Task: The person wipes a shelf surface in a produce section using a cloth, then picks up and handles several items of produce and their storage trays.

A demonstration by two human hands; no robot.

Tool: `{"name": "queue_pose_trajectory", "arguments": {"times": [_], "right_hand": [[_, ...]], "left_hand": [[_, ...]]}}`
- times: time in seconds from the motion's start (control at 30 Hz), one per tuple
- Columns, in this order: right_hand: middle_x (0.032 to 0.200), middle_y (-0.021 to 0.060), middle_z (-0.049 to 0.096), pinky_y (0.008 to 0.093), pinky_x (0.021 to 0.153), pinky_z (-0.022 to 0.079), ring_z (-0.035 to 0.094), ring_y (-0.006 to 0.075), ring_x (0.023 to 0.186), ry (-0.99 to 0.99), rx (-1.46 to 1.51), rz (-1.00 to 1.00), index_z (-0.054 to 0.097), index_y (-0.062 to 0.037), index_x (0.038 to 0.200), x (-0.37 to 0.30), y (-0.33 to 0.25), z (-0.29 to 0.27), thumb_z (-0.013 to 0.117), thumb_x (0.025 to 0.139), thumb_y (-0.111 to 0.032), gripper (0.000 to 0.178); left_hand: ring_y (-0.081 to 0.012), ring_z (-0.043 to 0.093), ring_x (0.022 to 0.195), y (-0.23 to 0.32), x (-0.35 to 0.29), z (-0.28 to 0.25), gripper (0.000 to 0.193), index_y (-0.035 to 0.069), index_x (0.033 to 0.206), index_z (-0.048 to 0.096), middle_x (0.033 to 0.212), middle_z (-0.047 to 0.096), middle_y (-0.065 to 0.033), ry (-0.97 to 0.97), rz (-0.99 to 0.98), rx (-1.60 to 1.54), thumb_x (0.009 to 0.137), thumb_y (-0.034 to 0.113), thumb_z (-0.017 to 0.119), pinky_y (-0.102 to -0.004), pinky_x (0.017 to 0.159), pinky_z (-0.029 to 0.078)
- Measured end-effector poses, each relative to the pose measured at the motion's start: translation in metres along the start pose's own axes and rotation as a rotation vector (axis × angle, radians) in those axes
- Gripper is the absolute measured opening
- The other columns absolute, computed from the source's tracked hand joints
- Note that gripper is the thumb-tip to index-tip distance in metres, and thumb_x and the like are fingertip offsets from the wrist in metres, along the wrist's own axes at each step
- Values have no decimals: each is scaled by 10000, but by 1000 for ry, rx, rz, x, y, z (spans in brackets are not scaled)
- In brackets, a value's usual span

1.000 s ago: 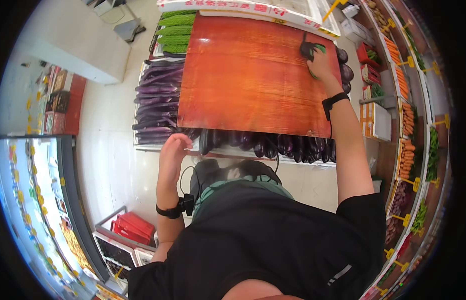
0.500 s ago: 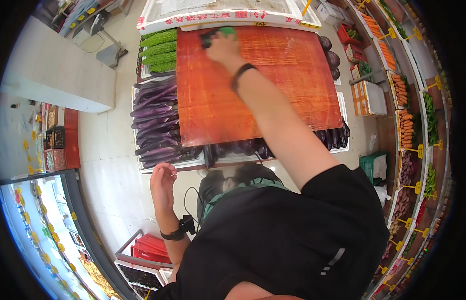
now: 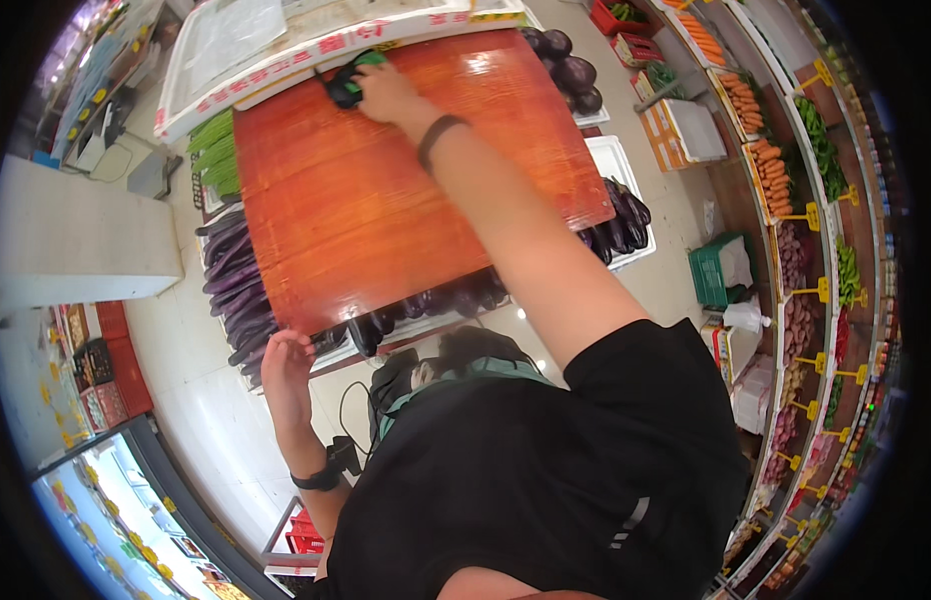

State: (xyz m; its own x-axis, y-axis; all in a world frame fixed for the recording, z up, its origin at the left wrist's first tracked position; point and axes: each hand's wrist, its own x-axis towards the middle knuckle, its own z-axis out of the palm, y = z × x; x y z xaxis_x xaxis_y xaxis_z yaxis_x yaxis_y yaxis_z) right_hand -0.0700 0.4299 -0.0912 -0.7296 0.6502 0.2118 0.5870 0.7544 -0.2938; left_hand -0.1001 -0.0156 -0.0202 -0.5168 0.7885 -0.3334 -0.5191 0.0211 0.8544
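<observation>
My right hand [image 3: 388,93] is stretched to the far edge of an orange-red board [image 3: 416,200], closed on a crumpled black-and-green thing [image 3: 344,88] pressed to the surface. It may be a cloth; its kind is not clear. By the board's near left corner hangs my left hand [image 3: 288,375], holding nothing, its fingers loosely bent and a little apart. Long purple eggplants [image 3: 234,285] lie next to the board's left side. Darker eggplants [image 3: 364,335] stick out from under its near edge.
A white foam box [image 3: 276,65] borders the board's far edge. Green bitter melons [image 3: 216,155] lie at far left, round dark eggplants [image 3: 574,75] at far right. More eggplants [image 3: 626,215] sit right. A white pillar [image 3: 86,240] rises left; vegetable shelves [image 3: 776,180] run along the right.
The view has turned, so the board now appears tilted. My right hand has slid the black-and-green thing along the far edge beside the foam box. My left hand stays near the board's near left corner.
</observation>
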Motion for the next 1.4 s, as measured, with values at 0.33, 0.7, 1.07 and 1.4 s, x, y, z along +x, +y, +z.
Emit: {"name": "queue_pose_trajectory", "arguments": {"times": [0.33,0.7,1.07,1.4], "right_hand": [[1388,150,400,378,1003,384,458,325,1199,55,-99,282,549,7,1189,-74,269,-90,582,786,-288,500],[1425,146,332,428,1117,211,250,373,1348,-168,117,-88,439,-54,1314,-299,129,-167,560,622,3,705],[1422,133,342,386,1105,241,295,340,1331,-270,170,-82,382,-64,1349,-275,151,-166,564,649,51,733],[1380,219,367,377,954,395,473,369,1138,-141,-86,-49,477,84,1188,-52,249,-104,586,769,-147,491]], "left_hand": [[-155,518,821,-15,14,46,185,24,977,533,893,562,-71,-101,-39,69,920,189,473,-271,776,410],[-136,509,797,-25,25,17,212,33,953,530,861,550,-49,-77,-90,3,919,240,501,-254,735,408],[-129,501,808,-10,23,9,198,43,962,523,869,539,-42,12,31,-45,923,234,483,-256,718,390],[-120,497,838,-3,-18,10,214,63,969,518,907,534,-31,118,71,-1,924,265,463,-250,757,392]]}}
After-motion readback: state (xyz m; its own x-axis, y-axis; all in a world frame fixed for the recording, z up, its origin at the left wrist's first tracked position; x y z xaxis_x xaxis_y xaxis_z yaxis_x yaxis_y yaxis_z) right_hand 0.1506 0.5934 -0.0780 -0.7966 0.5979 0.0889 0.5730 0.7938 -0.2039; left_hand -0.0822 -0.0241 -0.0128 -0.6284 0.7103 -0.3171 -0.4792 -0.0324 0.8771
